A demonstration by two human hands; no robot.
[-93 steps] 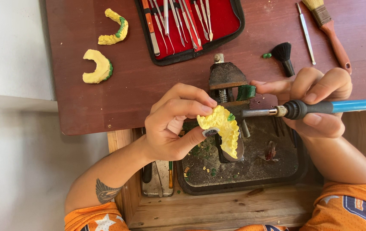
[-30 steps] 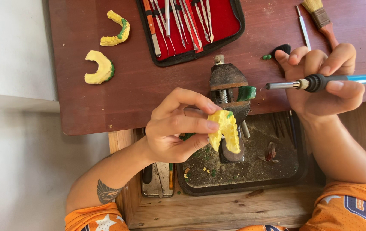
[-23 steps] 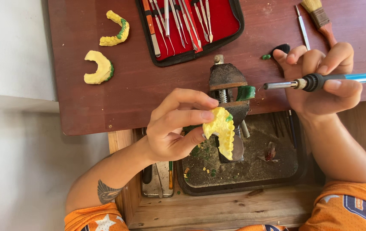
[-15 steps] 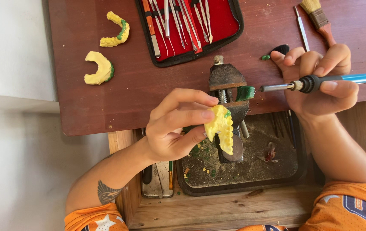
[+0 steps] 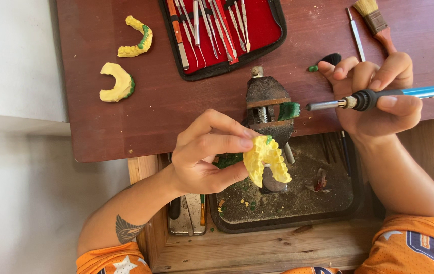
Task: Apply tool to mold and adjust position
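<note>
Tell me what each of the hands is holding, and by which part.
The left hand pinches the yellow arch-shaped dental cast by its left edge, between thumb and fingertips. The right hand grips the blue-handled heated tool around its black collar, metal tip pointing left.

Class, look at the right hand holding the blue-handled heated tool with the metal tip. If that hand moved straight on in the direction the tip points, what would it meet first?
Probably the green wax lump on the small metal bench vise, left of the metal tip in the right hand. Depth is unclear, so it might pass above.
</note>
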